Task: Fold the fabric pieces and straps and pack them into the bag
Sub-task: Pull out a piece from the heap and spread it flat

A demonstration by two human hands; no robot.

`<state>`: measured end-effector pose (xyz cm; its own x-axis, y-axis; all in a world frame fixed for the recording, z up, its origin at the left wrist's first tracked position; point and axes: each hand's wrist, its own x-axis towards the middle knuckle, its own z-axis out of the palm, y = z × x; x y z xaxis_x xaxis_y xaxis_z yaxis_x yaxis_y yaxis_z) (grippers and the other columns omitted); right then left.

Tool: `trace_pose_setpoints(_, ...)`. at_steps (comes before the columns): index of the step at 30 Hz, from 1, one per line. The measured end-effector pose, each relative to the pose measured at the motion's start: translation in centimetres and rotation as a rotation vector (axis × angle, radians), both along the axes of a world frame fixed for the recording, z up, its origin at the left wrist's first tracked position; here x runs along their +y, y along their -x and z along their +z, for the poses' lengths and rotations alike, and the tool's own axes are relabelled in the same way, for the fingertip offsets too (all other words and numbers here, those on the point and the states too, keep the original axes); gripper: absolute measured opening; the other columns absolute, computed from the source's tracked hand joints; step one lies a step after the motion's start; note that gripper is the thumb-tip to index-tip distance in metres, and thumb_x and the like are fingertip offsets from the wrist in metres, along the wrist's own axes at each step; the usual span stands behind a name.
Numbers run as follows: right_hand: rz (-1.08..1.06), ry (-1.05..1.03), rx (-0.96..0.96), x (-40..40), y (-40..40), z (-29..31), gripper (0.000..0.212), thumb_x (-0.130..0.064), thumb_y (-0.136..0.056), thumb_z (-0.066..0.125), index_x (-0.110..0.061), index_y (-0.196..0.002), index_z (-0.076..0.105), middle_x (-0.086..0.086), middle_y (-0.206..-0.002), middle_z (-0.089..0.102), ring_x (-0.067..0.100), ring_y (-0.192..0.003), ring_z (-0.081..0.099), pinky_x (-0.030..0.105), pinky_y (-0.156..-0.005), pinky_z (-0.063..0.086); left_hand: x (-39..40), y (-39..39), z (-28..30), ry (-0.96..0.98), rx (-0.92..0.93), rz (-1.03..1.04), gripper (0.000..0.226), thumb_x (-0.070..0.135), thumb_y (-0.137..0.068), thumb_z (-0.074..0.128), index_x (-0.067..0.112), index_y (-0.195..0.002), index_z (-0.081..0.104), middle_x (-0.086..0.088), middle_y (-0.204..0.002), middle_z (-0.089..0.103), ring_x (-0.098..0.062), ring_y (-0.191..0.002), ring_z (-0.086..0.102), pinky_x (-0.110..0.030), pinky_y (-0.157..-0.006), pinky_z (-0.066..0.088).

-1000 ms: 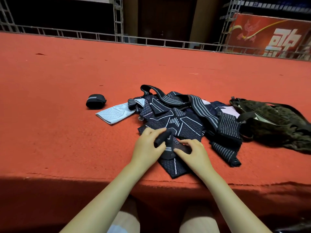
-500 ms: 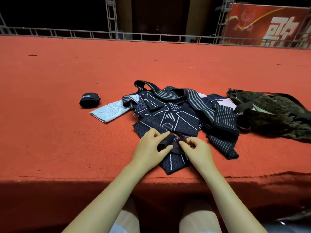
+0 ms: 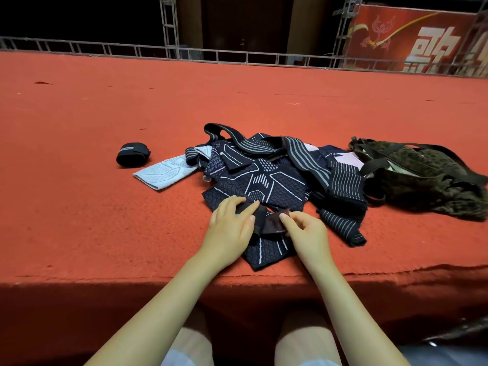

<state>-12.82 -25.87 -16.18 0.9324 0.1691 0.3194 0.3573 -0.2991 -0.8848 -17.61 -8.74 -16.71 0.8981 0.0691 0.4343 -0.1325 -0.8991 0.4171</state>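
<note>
A heap of dark navy patterned fabric pieces [image 3: 264, 180] and grey-striped straps [image 3: 303, 157] lies on the red carpeted stage. A pale blue fabric piece [image 3: 161, 171] sticks out at its left. My left hand [image 3: 229, 228] and my right hand [image 3: 306, 231] meet at the near edge of the heap, both pinching a small dark strap [image 3: 266, 220] that is partly rolled under my left fingers. The camouflage bag [image 3: 422, 180] lies open to the right of the heap.
A rolled black strap [image 3: 132, 154] sits alone to the left of the heap. The stage's front edge [image 3: 105, 280] runs just below my wrists. A metal truss railing [image 3: 237, 55] and a red banner [image 3: 412, 38] stand at the back.
My hands have shifted slightly on the small dark strap, with the right fingers now pinching its loose end. The camera has tilted a little, so the heap sits higher.
</note>
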Motion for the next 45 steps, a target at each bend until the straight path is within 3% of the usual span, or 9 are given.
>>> trace_pose_setpoints(6,-0.001,-0.072,0.029,0.1,0.2,0.4,0.024,-0.017,-0.09,0.063,-0.013,-0.067,0.068,-0.009,-0.061,0.06,-0.003,-0.057,0.048,0.017,-0.058,0.037,0.3,-0.4,-0.2,0.075,0.019,-0.026,0.042,0.024,-0.098,0.044,0.019,-0.14,0.044,-0.009,-0.14,0.039,-0.023,-0.132,0.028,-0.02,-0.107,0.016)
trace_pose_setpoints(14,0.131,-0.085,0.021,1.2,0.8,1.1,0.024,-0.013,-0.096,0.052,-0.022,-0.088,0.072,-0.015,-0.089,0.071,-0.008,-0.087,0.063,0.008,-0.078,0.043,1.0,-0.9,-0.2,0.346,0.083,0.03,0.046,0.031,-0.089,0.06,0.024,-0.134,0.05,-0.001,-0.136,0.038,-0.016,-0.131,0.034,-0.023,-0.108,0.023)
trace_pose_setpoints(19,0.018,-0.179,0.127,1.0,0.8,1.5,0.024,-0.009,-0.097,0.047,-0.009,-0.098,0.071,-0.01,-0.081,0.07,-0.01,-0.071,0.062,0.004,-0.067,0.042,0.8,-0.9,-0.1,0.376,0.069,0.03,0.046,0.03,-0.088,0.062,0.021,-0.132,0.052,0.0,-0.134,0.041,-0.014,-0.129,0.038,-0.023,-0.109,0.026)
trace_pose_setpoints(25,-0.082,0.071,0.025,1.4,1.2,0.6,0.009,-0.029,-0.081,0.072,-0.021,-0.084,0.066,-0.004,-0.071,0.066,0.003,-0.062,0.058,0.016,-0.061,0.044,0.7,-0.7,0.0,0.366,0.044,0.048,0.045,0.031,-0.087,0.063,0.022,-0.13,0.054,0.0,-0.13,0.044,-0.019,-0.125,0.04,-0.025,-0.107,0.029)
trace_pose_setpoints(28,-0.165,0.234,-0.094,1.4,0.9,0.0,0.028,-0.024,-0.085,0.064,-0.017,-0.061,0.054,-0.007,-0.055,0.054,0.008,-0.057,0.05,0.027,-0.058,0.036,0.7,-0.7,0.0,0.348,0.051,0.055,0.046,0.032,-0.087,0.062,0.024,-0.131,0.053,0.0,-0.13,0.042,-0.018,-0.124,0.038,-0.02,-0.102,0.024)
trace_pose_setpoints(32,-0.252,0.157,-0.028,1.7,0.5,0.1,0.038,-0.023,-0.089,0.058,-0.011,-0.055,0.044,-0.002,-0.05,0.045,0.015,-0.055,0.042,0.035,-0.055,0.031,0.6,-0.6,0.2,0.356,0.065,0.067,0.045,0.033,-0.088,0.061,0.025,-0.131,0.051,0.001,-0.13,0.039,-0.019,-0.123,0.035,-0.02,-0.101,0.023)
trace_pose_setpoints(36,-0.303,0.095,0.004,2.1,0.5,-0.2,0.037,-0.03,-0.09,0.056,-0.009,-0.058,0.055,0.003,-0.054,0.058,0.024,-0.059,0.054,0.036,-0.057,0.039,0.4,-0.4,0.3,0.358,0.062,0.102,0.046,0.034,-0.088,0.061,0.025,-0.132,0.05,-0.001,-0.13,0.038,-0.02,-0.123,0.035,-0.025,-0.104,0.026)
trace_pose_setpoints(42,-0.247,-0.019,-0.031,1.9,1.0,0.3,0.035,-0.027,-0.091,0.06,-0.008,-0.062,0.063,0.003,-0.054,0.054,0.008,-0.054,0.041,0.031,-0.057,0.033,0.5,-0.6,0.4,0.411,0.044,0.145,0.044,0.033,-0.084,0.065,0.025,-0.126,0.055,-0.001,-0.124,0.041,-0.02,-0.122,0.037,-0.025,-0.101,0.027)
trace_pose_setpoints(45,-0.132,-0.078,-0.023,2.2,1.0,0.5,0.041,-0.029,-0.095,0.054,-0.021,-0.055,0.058,-0.011,-0.052,0.054,0.001,-0.055,0.045,0.027,-0.059,0.036,0.7,-0.8,0.3,0.458,0.024,0.163,0.041,0.031,-0.082,0.068,0.023,-0.121,0.058,0.0,-0.119,0.042,-0.02,-0.119,0.041,-0.023,-0.101,0.027)
